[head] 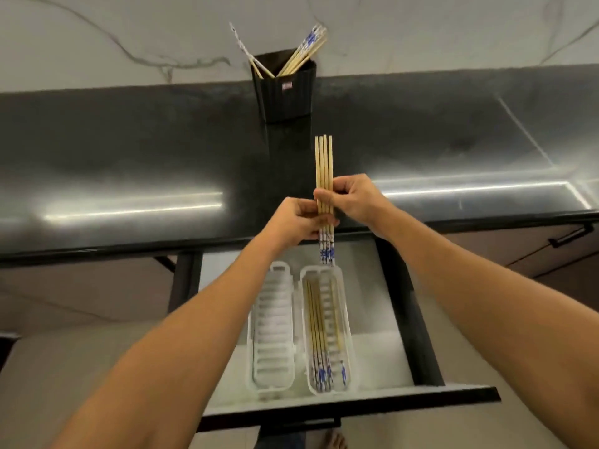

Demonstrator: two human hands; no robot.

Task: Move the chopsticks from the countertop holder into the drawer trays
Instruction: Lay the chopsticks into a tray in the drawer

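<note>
Seen from the head view, both hands are together. The left hand (296, 220) and right hand (355, 199) each pinch the same bundle of chopsticks (324, 163), held upright with the patterned ends down, over the table (129, 157) edge and the back of the open drawer (372, 303). More chopsticks (306, 48) lean in the black holder (282, 92) behind. The right tray (349, 335) holds several and the left tray (272, 319) shows only ribs. I'd square the tips, tip the bundle flat along a tray, and let go low so none bounce out.
</note>
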